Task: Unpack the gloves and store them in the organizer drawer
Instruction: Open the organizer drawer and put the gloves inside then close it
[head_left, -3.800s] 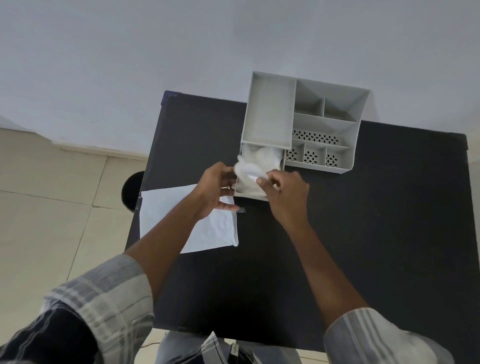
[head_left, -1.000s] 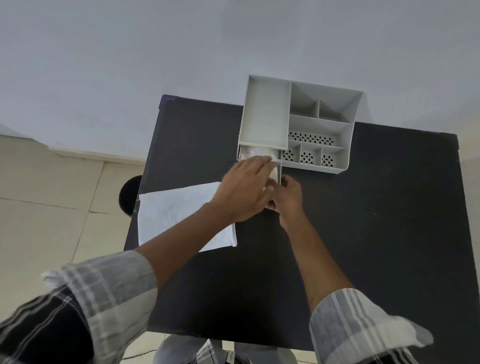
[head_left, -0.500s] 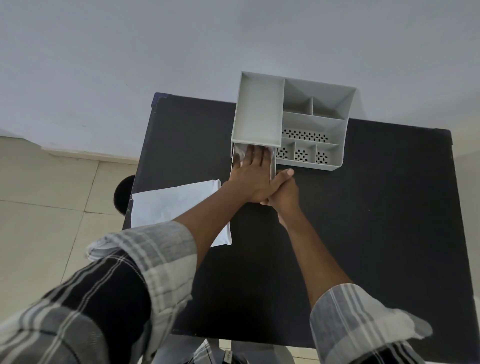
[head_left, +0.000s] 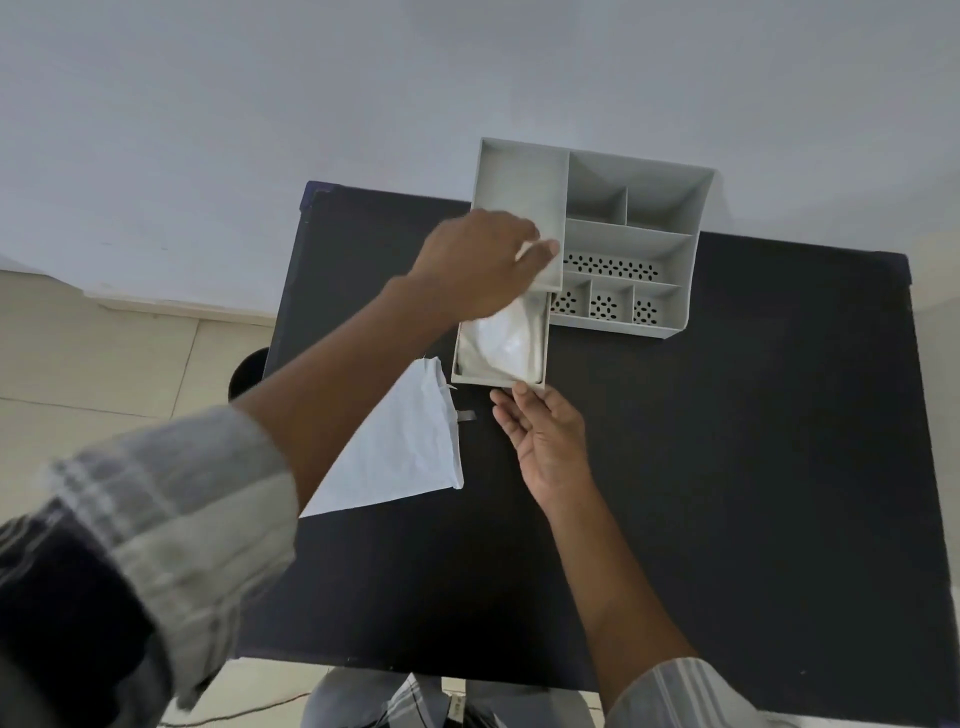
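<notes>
A grey organizer (head_left: 639, 249) stands at the far edge of the black table (head_left: 727, 467). Its drawer (head_left: 498, 378) is pulled out toward me, and white gloves (head_left: 506, 340) lie bunched inside it. My left hand (head_left: 478, 265) hovers over the organizer's left tray above the drawer, fingers loosely spread and blurred, holding nothing that I can see. My right hand (head_left: 545, 436) rests on the table just in front of the drawer, fingers straight, their tips touching the drawer's front edge. An empty white packet (head_left: 395, 447) lies flat to the left of the drawer.
A small grey scrap (head_left: 466, 415) lies between the packet and my right hand. A dark round object (head_left: 247, 371) sits on the tiled floor left of the table. A pale wall rises behind the organizer.
My left hand has lifted out of the drawer and moved up over the organizer's top tray, uncovering the gloves. My right hand has drawn back slightly from the drawer front and opened.
</notes>
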